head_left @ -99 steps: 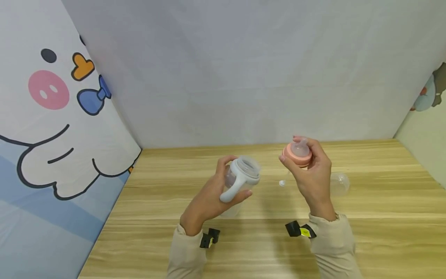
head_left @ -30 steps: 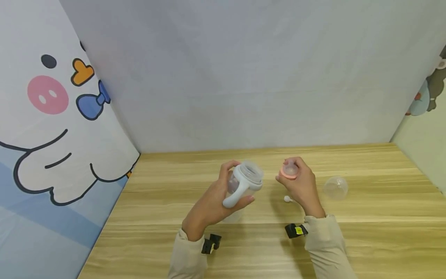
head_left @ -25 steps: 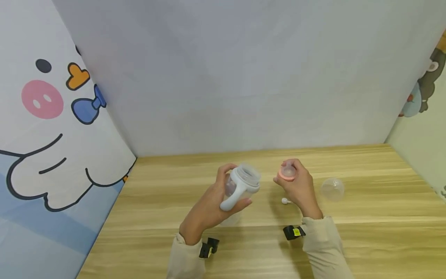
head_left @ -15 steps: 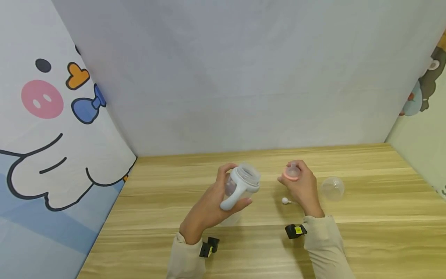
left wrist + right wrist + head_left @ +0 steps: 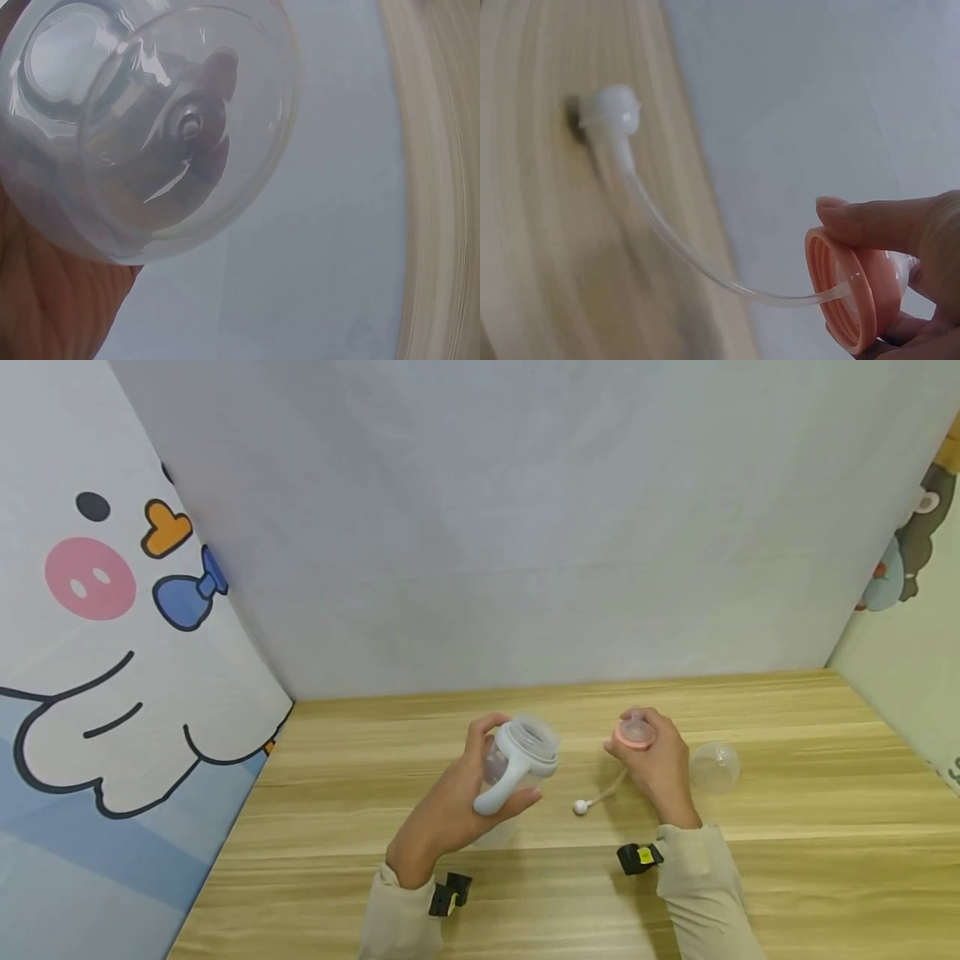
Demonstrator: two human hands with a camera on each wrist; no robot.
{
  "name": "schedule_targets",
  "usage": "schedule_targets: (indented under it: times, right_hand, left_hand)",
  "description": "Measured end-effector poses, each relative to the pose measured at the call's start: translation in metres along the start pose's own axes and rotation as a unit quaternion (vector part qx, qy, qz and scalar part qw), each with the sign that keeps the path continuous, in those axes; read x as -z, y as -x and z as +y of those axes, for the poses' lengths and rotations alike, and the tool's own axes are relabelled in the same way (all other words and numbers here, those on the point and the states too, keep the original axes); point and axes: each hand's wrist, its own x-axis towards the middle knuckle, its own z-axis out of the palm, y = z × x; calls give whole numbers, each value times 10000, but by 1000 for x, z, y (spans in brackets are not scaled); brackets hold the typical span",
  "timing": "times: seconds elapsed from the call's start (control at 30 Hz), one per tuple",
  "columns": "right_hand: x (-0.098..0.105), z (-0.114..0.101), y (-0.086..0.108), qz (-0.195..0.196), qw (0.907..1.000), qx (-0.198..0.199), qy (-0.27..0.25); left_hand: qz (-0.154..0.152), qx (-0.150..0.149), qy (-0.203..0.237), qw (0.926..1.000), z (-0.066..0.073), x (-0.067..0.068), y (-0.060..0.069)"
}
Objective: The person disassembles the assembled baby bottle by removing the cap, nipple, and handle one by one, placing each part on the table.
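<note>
My left hand (image 5: 450,797) grips a clear baby bottle (image 5: 495,768) with a pale blue-grey handle ring (image 5: 504,783) at its neck. The bottle's mouth is uncovered and leans to the right; its clear base fills much of the left wrist view. To the right, my right hand (image 5: 662,772) holds a pink bottle collar (image 5: 885,300) with a clear nipple (image 5: 637,728) on top, pinched between thumb and fingers. From the collar's underside a clear straw (image 5: 694,259) curves out to a white weighted ball (image 5: 615,112), close to the table.
A clear dome cap (image 5: 715,767) is on the wooden table (image 5: 810,893), just right of my right hand. Behind the table stands a pale cloth wall (image 5: 525,527), with a cartoon-printed panel (image 5: 150,710) at the left.
Earlier my right hand came down with the collar; lately it has shifted slightly right. The straw's ball has swung left, out from beneath that hand. The left hand and bottle stay nearly still.
</note>
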Motion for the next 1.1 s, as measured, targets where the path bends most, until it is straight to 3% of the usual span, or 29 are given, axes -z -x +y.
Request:
schedule_targets:
  times: [0.3,0.53,1.1]
  right_hand:
    - [-6,14,1,127,9979,-453,445]
    - [-6,20,1,-96,9944,-803,682]
    - [-5,26,1,-116,9928,-997,647]
  left_hand:
    - [-72,118,101,9999,0,1,0]
    - [-70,123,193,9997,0,1,1]
    - [-86,143,185,9997,0,2,1]
